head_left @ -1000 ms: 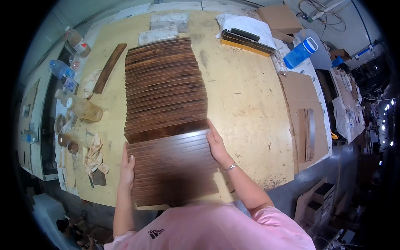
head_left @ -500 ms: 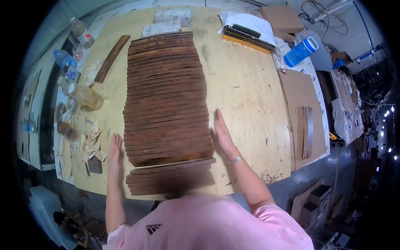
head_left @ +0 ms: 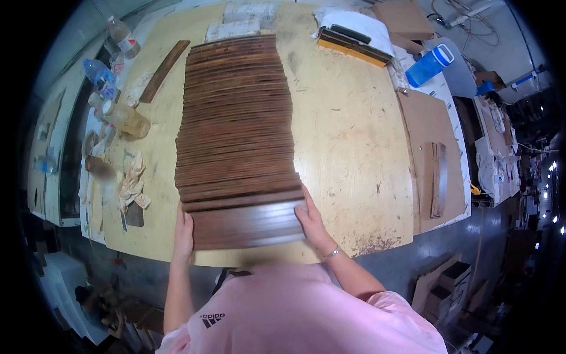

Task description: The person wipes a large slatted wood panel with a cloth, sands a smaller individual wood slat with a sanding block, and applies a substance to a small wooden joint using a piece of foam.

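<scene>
A long row of thin dark-brown wooden slats [head_left: 236,118] leans overlapping down the middle of the table. At its near end, the closest wooden slats [head_left: 247,229] lie with a broad glossy face turned up. My left hand [head_left: 184,231] presses against their left end, thumb up along the edge. On the right end my right hand [head_left: 312,221] is closed, with the thumb on the top face and the other fingers along the side. How many slats my hands hold between them is hidden.
One loose slat [head_left: 165,71] lies left of the row. Bottles, a jar of amber liquid [head_left: 127,120] and a crumpled cloth [head_left: 132,183] line the left side. A blue jug [head_left: 429,66] and a black-and-yellow box [head_left: 354,46] stand far right. Cardboard [head_left: 421,118] carries more strips.
Both hands have come in from beside the row and taken hold of the near slats' ends. Those slats have moved up against the row, and their glossy face now shows.
</scene>
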Demonstrator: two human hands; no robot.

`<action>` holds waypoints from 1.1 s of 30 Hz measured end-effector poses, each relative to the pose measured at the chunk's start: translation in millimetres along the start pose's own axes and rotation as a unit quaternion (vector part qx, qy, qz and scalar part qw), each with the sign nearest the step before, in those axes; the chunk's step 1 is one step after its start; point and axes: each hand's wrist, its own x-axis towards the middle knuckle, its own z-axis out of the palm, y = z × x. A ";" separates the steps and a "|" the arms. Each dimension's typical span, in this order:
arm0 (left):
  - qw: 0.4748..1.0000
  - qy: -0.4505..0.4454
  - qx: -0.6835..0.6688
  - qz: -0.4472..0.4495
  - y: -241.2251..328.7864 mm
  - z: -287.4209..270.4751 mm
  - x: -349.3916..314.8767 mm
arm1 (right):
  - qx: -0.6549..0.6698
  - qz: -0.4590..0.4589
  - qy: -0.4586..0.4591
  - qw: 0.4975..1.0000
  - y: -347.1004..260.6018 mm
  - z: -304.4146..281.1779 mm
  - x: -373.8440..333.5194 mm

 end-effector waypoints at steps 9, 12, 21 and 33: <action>0.996 0.020 0.078 0.048 14.8 11.5 23.1 | -0.069 0.005 0.032 0.997 4.9 -2.6 22.1; 0.994 0.022 0.076 0.080 1.3 -4.5 35.3 | -0.076 -0.027 0.052 0.995 0.0 -11.3 30.0; 0.994 -0.059 -0.074 0.058 47.0 2.7 142.3 | 0.041 0.027 0.016 0.999 -49.1 -7.3 141.7; 0.974 -0.094 -0.187 -0.084 60.0 -16.8 199.7 | 0.115 0.035 0.013 0.993 -77.4 -4.2 194.8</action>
